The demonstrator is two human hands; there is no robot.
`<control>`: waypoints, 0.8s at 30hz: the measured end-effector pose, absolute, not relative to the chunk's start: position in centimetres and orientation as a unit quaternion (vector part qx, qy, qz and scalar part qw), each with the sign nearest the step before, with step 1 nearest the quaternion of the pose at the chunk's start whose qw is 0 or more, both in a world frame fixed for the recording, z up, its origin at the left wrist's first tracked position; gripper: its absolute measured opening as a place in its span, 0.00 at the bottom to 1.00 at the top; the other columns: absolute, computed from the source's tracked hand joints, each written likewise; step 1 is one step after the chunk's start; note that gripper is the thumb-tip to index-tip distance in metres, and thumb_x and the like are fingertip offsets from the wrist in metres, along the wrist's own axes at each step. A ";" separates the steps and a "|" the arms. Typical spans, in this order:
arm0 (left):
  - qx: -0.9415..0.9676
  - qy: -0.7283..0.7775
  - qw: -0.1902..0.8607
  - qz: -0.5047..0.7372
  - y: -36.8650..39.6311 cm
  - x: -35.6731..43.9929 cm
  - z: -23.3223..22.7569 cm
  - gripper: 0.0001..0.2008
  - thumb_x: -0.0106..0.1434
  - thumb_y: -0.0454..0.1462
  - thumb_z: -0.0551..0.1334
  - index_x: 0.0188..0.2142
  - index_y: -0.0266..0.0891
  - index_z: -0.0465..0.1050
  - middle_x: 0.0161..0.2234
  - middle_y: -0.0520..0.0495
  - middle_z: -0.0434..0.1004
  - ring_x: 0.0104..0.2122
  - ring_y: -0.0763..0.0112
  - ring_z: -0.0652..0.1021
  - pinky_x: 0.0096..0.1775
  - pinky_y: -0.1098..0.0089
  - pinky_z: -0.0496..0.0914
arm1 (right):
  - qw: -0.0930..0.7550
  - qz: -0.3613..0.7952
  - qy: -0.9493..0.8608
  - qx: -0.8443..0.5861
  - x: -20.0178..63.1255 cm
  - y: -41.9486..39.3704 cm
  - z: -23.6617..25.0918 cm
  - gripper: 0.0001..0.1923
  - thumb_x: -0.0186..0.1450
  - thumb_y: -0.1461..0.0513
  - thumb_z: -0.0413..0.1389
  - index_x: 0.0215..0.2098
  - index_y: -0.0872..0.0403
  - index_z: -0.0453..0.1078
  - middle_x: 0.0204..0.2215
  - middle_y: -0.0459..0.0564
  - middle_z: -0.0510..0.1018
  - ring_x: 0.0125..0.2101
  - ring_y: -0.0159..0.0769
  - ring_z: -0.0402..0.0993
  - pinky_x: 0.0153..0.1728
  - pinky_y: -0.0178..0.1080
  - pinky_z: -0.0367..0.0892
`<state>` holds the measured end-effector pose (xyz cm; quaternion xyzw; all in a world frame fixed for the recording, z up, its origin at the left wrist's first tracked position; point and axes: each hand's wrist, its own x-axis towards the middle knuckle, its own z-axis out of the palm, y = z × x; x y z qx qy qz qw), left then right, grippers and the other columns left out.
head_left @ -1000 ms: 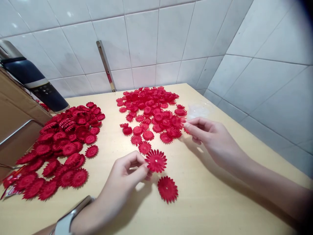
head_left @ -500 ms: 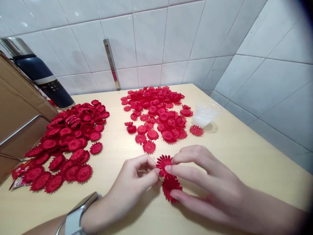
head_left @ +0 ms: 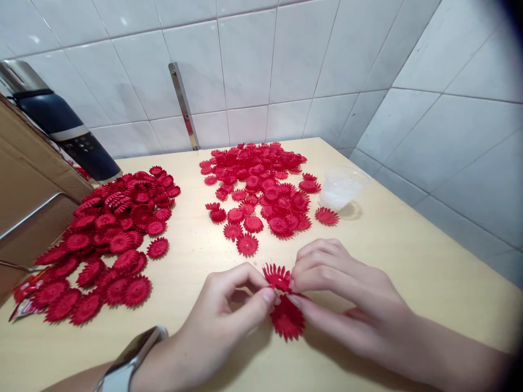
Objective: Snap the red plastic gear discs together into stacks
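Note:
Two red fabric flower pieces with fringed, petal-like edges are between my hands, one above the other and meeting at the middle. The upper flower piece (head_left: 278,276) is tilted, its fringe pointing up and away. Below it hangs the lower flower piece (head_left: 287,320), darker and facing me. My left hand (head_left: 237,310), with a watch on its wrist, pinches the left side where the two meet. From the right, my right hand (head_left: 347,294) pinches the opposite side between thumb and fingers. Fingers hide how the pieces join.
Heaps of similar red flower pieces lie at the left (head_left: 122,223) and back centre (head_left: 261,174) of the pale table (head_left: 188,337). A clear cup (head_left: 341,190) with white material stands right. Behind the left heap are a cardboard box (head_left: 32,190) and dark blue flask (head_left: 65,120).
My right thumb has moved up from the lower flower piece to the joint, and my right fingers have closed in. The upper flower piece has tilted, showing less of its face.

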<state>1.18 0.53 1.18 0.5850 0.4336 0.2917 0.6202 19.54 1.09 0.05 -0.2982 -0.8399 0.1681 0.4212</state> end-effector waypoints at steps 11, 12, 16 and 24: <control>0.579 0.429 0.633 0.284 0.3 0.9 1.2 0.11 0.61 0.40 0.56 0.26 0.37 0.67 0.25 0.51 0.68 0.28 0.72 0.68 0.33 0.72 0.63 | 0.428 0.111 -0.851 -0.284 19.8 0.6 0.4 0.13 0.56 0.76 0.51 0.31 0.53 0.66 0.26 0.47 0.74 0.31 0.35 0.69 0.35 0.41 0.63; 0.572 0.429 0.639 0.284 0.3 0.9 1.2 0.12 0.61 0.41 0.56 0.26 0.36 0.67 0.25 0.51 0.68 0.29 0.72 0.69 0.33 0.72 0.63 | 0.427 0.107 -0.851 -0.285 19.9 0.5 0.4 0.13 0.56 0.76 0.51 0.31 0.53 0.66 0.26 0.47 0.74 0.31 0.36 0.69 0.35 0.41 0.63; 0.527 0.416 0.673 0.311 0.4 0.9 1.2 0.12 0.62 0.42 0.54 0.28 0.36 0.69 0.26 0.50 0.68 0.29 0.72 0.69 0.35 0.71 0.64 | 0.430 0.099 -0.849 -0.291 20.0 0.4 0.2 0.13 0.56 0.76 0.51 0.31 0.53 0.66 0.27 0.47 0.74 0.32 0.36 0.69 0.35 0.41 0.64; 0.558 0.389 0.664 0.312 0.3 0.7 0.6 0.09 0.61 0.41 0.58 0.32 0.38 0.69 0.27 0.53 0.68 0.29 0.75 0.69 0.34 0.73 0.64 | 0.462 0.055 -0.842 -0.274 19.9 0.2 -0.8 0.09 0.57 0.73 0.52 0.30 0.54 0.69 0.29 0.47 0.76 0.36 0.38 0.66 0.36 0.41 0.63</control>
